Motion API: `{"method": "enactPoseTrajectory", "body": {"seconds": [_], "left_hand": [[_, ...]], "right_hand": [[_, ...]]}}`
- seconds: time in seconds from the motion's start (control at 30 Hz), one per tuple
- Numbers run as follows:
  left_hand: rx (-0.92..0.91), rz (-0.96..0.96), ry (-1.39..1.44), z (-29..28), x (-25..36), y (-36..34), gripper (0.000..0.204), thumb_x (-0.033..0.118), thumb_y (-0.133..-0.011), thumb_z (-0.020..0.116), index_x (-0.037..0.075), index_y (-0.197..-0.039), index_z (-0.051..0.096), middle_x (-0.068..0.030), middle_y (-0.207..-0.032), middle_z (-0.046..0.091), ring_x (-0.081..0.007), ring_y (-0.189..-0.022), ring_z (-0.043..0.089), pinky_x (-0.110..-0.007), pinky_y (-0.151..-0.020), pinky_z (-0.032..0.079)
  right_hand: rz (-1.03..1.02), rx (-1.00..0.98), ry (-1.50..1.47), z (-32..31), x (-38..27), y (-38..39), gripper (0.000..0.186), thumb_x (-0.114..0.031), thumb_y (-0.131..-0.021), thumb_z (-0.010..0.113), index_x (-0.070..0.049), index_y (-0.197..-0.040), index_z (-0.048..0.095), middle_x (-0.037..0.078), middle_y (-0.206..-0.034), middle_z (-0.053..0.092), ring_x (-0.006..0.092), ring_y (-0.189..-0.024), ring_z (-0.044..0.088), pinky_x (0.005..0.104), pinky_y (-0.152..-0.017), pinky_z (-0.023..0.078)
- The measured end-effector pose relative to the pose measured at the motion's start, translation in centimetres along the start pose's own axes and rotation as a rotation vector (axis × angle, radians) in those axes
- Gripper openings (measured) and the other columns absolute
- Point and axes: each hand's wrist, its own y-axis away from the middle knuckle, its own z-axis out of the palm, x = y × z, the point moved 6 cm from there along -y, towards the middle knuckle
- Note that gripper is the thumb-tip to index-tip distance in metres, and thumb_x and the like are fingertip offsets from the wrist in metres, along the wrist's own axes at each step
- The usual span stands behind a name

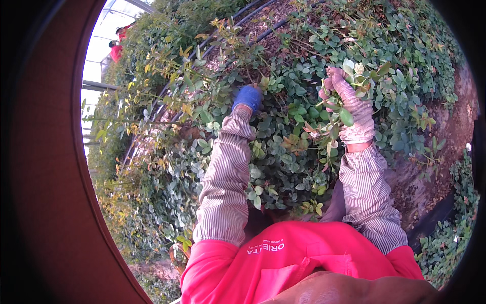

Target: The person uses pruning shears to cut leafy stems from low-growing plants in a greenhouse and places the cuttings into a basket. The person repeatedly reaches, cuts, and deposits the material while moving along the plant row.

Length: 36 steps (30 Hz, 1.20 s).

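Torso in a pink-red garment (pixel 298 263) fills the lower edge, its bottom cut off by the frame; a dark curved rim (pixel 45 167), out of focus, blocks the whole left third of the view. Two forearms in striped sleeve covers rise from the garment into a dense bush (pixel 283 152) of small rounded green leaves. Left hand (pixel 247 97), in a blue glove, is pushed into the foliage near the bush's upper middle; only the back of the glove shows, fingers buried among leaves, so its grip cannot be told. Right hand (pixel 349 109), in a pale knitted glove, is raised just right of the bush's centre and closed around a bunch of leafy sprigs (pixel 354 76); the leaves spill above the fist and down across the wrist, hiding the fingertips. Bare brown soil (pixel 435 162) lies to the right of the bush, partly lost at the dark rim. Beyond the hands, dark hoses (pixel 263 23) run over mulch, half covered by twigs. Far upper left, a small figure in red (pixel 117 50) stands under a bright roof, too small to make out further.
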Motion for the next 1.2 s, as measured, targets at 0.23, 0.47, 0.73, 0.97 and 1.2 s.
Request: {"method": "enactPoseTrajectory", "body": {"seconds": [0.23, 0.47, 0.73, 0.97, 1.2], "left_hand": [[-0.035, -0.228, 0.689, -0.6, -1.4, 4.8, 0.032, 0.034, -0.096, 0.054, 0.003, -0.103, 0.055, -0.0163, -0.083, 0.062, -0.0342, -0.066, 0.065, -0.051, -0.055, 0.058], [-0.038, -0.200, 0.858, -1.1, -1.9, 0.7, 0.037, 0.033, -0.096, 0.055, 0.002, -0.118, 0.051, -0.0179, -0.098, 0.060, -0.0384, -0.076, 0.066, -0.055, -0.060, 0.059], [0.004, -0.330, 0.964, -1.2, -2.0, 0.1, 0.034, 0.033, -0.095, 0.054, 0.008, -0.119, 0.051, -0.0121, -0.093, 0.060, -0.0329, -0.071, 0.065, -0.056, -0.062, 0.056], [-0.155, -0.248, 0.965, -0.9, -1.5, 0.9, 0.040, 0.036, -0.096, 0.052, 0.007, -0.122, 0.047, -0.0146, -0.108, 0.054, -0.0447, -0.083, 0.064, -0.063, -0.069, 0.055], [-0.111, -0.194, 0.814, -0.5, -4.5, -3.3, 0.030, 0.032, -0.098, 0.052, 0.007, -0.115, 0.054, -0.0101, -0.097, 0.061, -0.0289, -0.071, 0.066, -0.048, -0.053, 0.060]], "right_hand": [[0.053, -0.025, -0.007, 0.0, 0.0, 0.6, 0.027, -0.031, -0.093, 0.069, -0.011, -0.112, 0.069, -0.002, -0.088, 0.069, 0.0112, -0.074, 0.069, 0.0220, -0.056, 0.049], [0.049, 0.004, 0.033, -0.2, 0.1, 0.9, 0.031, -0.034, -0.092, 0.070, -0.012, -0.114, 0.069, -0.003, -0.090, 0.068, 0.0112, -0.075, 0.069, 0.0208, -0.055, 0.047], [0.023, -0.002, 0.108, 0.4, 0.8, 0.6, 0.034, -0.036, -0.091, 0.071, -0.010, -0.113, 0.068, -0.002, -0.091, 0.068, 0.0116, -0.075, 0.069, 0.0215, -0.054, 0.047], [0.020, -0.035, 0.120, 0.2, 1.5, 0.0, 0.034, -0.034, -0.092, 0.070, -0.009, -0.115, 0.067, -0.002, -0.091, 0.067, 0.0126, -0.075, 0.068, 0.0212, -0.053, 0.048], [0.045, -0.029, 0.146, 0.0, 2.1, -0.4, 0.031, -0.032, -0.093, 0.069, -0.011, -0.116, 0.067, -0.002, -0.092, 0.065, 0.0114, -0.076, 0.066, 0.0200, -0.053, 0.048]]}}
